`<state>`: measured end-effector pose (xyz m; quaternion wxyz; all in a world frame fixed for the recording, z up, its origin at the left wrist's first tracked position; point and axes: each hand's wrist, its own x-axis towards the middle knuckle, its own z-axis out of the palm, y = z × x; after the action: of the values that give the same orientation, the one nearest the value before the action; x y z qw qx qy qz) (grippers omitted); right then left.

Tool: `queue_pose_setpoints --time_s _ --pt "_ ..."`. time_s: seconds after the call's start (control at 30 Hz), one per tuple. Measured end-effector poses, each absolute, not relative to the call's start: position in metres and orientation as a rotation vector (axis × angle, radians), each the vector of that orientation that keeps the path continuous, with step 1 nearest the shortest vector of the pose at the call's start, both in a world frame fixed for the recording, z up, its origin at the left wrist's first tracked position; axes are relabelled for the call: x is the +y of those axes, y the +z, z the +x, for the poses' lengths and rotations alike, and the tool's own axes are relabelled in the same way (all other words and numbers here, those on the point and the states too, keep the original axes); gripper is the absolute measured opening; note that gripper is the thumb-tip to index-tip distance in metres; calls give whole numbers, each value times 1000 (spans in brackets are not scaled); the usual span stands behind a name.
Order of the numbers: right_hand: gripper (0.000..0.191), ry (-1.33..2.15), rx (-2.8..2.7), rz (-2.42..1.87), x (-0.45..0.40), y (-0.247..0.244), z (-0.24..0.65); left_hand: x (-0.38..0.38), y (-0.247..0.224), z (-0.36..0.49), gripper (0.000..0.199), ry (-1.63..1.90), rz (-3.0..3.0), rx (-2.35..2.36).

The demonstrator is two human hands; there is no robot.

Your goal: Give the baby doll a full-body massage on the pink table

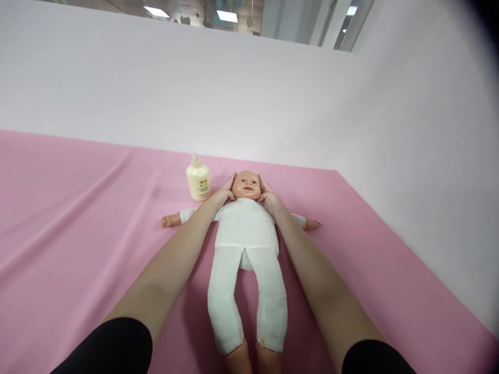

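A baby doll [247, 223] with a white cloth body lies on its back, face up, arms out to the sides and legs toward me. My left hand [225, 191] is held against one side of the doll's head [247, 186], fingers along the temple and thumb by the jaw. On the opposite side, my right hand [268, 194] presses the head in the same way. Between them both hands clasp the head. Its feet run out of view at the bottom.
A pale yellow pump bottle [198, 181] stands left of the doll's head. Pink cloth [117, 208], creased on the left, covers the surface. White walls [234, 104] rise at the back and the right. Ceiling lights [226, 16] show above the back wall.
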<state>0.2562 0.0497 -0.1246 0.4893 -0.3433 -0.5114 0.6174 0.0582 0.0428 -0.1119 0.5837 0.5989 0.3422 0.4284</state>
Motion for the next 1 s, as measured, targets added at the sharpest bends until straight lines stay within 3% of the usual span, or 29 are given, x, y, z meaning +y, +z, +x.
queue_pose_setpoints --time_s 1.0 --pt "116 1497 -1380 -793 38 -118 259 37 -105 57 116 998 1455 786"
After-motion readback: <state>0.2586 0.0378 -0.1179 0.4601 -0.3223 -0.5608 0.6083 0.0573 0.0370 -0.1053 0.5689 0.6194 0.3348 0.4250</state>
